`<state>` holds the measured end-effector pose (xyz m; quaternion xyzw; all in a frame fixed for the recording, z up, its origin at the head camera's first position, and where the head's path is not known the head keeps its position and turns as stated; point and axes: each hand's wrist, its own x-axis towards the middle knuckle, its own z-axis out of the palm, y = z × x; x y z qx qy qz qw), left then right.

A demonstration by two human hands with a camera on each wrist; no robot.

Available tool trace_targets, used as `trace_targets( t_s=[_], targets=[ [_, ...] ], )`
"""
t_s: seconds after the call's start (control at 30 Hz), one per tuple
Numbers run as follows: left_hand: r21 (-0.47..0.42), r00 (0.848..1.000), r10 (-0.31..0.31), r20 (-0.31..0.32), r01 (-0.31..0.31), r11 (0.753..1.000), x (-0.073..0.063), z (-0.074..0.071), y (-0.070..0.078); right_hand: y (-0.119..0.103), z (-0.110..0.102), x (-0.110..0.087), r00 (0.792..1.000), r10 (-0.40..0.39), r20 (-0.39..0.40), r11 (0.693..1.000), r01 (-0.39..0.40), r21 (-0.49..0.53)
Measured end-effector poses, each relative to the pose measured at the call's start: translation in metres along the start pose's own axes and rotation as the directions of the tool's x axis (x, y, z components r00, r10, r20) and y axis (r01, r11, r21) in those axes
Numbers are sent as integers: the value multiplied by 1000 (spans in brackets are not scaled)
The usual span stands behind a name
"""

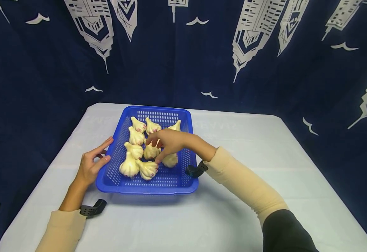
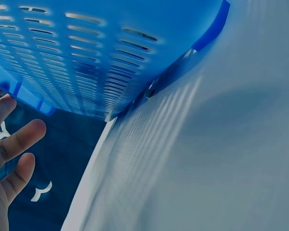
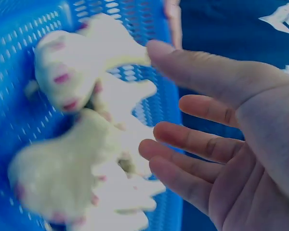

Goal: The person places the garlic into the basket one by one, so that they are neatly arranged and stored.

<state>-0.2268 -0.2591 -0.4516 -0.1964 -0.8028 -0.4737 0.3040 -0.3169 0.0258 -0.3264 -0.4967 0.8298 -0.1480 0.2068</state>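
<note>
A blue plastic basket (image 1: 145,190) with slotted walls holds several garlic bulbs (image 1: 129,165), cream with pinkish marks. At its left rim is my left hand (image 1: 90,162), fingers extended and touching the edge. In the left wrist view the fingers (image 2: 24,137) of that hand are spread beside the basket wall (image 2: 86,62). Over the bulbs reaches my right hand (image 1: 171,140), covering some of them. The right wrist view shows this hand (image 3: 241,144) with loosely bent fingers, the thumb by the stem of a bulb (image 3: 103,43), and nothing gripped.
The basket stands on a white-covered table (image 1: 249,150), toward its left side. Behind and beside the table hangs a dark blue cloth (image 1: 171,63) with white building and bird prints. Black wrist straps (image 1: 93,208) sit on both arms.
</note>
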Motion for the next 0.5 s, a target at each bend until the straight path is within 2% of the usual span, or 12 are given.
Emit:
trace_targets(
  t_s=[0.1, 0.17, 0.33, 0.5],
  targets=[
    [0, 1000, -1, 8, 1, 1000, 0, 1, -2, 10, -9, -20, 995, -4, -101, 1000, 7, 27],
    [4, 1000, -4, 7, 4, 1000, -1, 1, -3, 18, -14, -36, 983, -6, -184, 999, 16, 52],
    [25, 1000, -9, 5, 9, 1000, -4, -1, -2, 40, -21, -77, 928, 43, -371, 997, -17, 74],
    [63, 1000, -23, 18, 22, 998, -5, -7, 4, 57, -22, -116, 871, 162, -463, 987, -152, 59]
  ],
)
